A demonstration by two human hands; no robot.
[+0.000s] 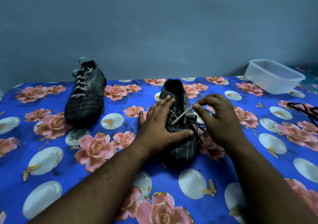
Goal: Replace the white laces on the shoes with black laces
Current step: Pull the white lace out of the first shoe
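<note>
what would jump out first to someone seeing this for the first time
Most striking is the bright blue floral cloth covering the whole surface. At its centre the left hand presses on a dark shoe while the right hand pinches its white lace. A second shoe, fully laced, stands far left, and a clear plastic tub sits far right.

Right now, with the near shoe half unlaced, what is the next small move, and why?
Probably pull the white lace out of its next eyelet: the right hand pinches its free end while the left hand presses the near shoe flat.
</note>
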